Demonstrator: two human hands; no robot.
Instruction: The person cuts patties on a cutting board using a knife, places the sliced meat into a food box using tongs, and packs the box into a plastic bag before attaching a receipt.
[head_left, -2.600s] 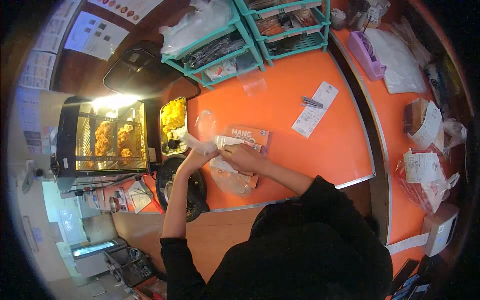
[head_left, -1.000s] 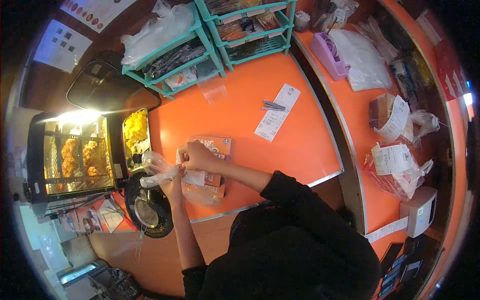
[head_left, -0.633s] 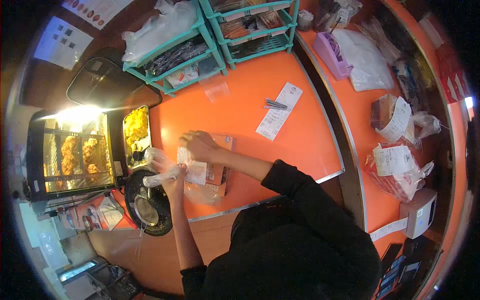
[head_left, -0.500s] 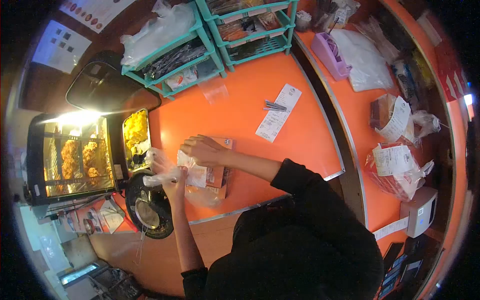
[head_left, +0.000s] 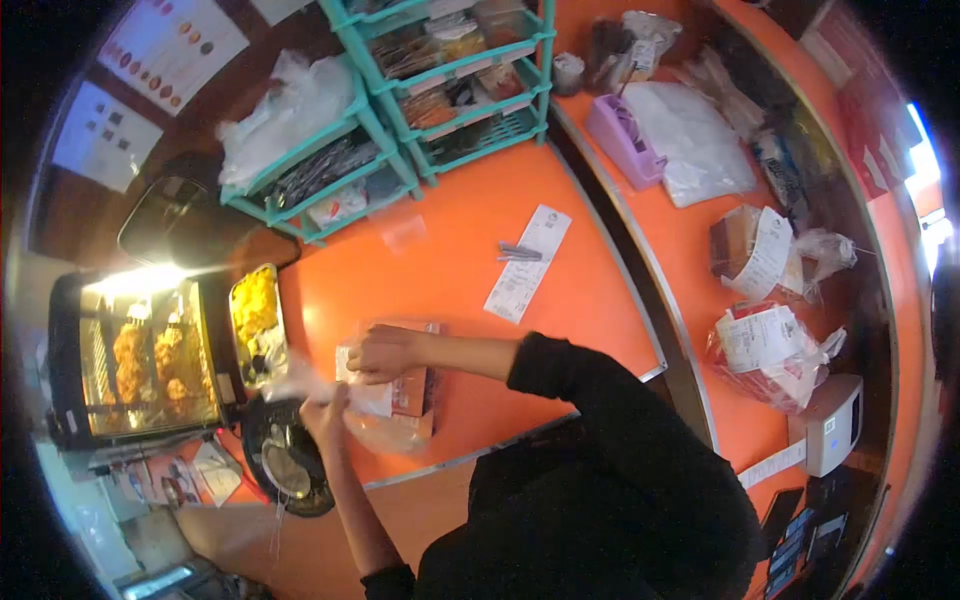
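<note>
A clear plastic bag (head_left: 395, 432) lies on the orange counter with a reddish-brown box (head_left: 413, 392) inside it. A white paper slip (head_left: 374, 401) is against the box, partly hidden by my hands. The fingers of my left hand (head_left: 325, 418) are closed on the gathered neck of the bag. My right hand (head_left: 388, 354) is a closed fist just above and to the right of it, close to the bag's neck; its fingertips are hidden. Loose, blurred bag plastic (head_left: 290, 378) sticks out to the left of my hands.
A tray of yellow food (head_left: 257, 305), a black round pan (head_left: 268, 440) and a lit case of fried food (head_left: 150, 365) stand left. Teal drawer racks (head_left: 395, 165) stand behind. A receipt (head_left: 540, 255) lies right; packed bags (head_left: 770, 345) sit on the far-right counter.
The whole view has shifted, so the counter appears lower and further left. My right hand has come down nearer the bag. The loose plastic at the left looks narrower and more bunched.
</note>
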